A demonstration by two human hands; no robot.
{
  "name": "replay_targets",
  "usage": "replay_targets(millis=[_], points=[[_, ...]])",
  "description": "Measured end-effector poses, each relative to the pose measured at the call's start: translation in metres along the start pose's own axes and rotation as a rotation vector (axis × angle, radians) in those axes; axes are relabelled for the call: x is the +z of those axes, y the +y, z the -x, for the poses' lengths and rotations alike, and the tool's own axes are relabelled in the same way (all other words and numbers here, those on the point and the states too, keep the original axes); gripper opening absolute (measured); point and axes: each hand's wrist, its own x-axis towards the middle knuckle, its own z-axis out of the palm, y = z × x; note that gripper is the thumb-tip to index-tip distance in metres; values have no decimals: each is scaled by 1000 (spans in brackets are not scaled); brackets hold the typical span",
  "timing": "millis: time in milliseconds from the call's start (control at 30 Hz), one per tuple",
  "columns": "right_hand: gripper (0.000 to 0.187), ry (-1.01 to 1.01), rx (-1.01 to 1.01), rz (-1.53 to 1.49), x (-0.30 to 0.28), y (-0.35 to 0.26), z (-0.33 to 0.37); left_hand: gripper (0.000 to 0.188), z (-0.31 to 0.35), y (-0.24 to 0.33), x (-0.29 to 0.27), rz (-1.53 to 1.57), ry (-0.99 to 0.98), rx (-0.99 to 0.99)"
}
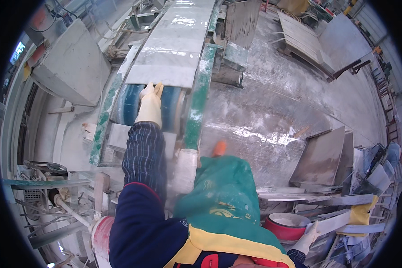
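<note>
Pale, flat rectangular stone slab [160,77] lies at the near end of the green-railed conveyor [195,116], partly over its blue belt [131,105]. Cream-gloved left hand [151,103], fingers loosely bent, touches its near edge; gripping is unclear. Cream-gloved right hand [307,239] is beside a long pale strip [328,222]; I cannot tell its grasp.

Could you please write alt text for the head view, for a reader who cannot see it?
The cream-gloved left hand touches the near edge of a pale rectangular stone slab on a blue conveyor belt between green-painted rails. The cream-gloved right hand is beside a pale flat strip, near a round red bucket.
</note>
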Motion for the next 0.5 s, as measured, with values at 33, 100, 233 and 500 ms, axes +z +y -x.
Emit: replay_targets(millis=[33,100,233,500], points=[[95,-48,-16,-6,-2,-3,3,35,-2,-2,5,20,14,19],[95,-81,-4,55,2,-12,2,33,-6,-9,16,37,60,67],[76,8,43,236,15,-24,-7,28,-9,-16,23,20,140,123],[42,-109,71,-286,18,-27,20,24,2,-11,23,-38,118,129]])
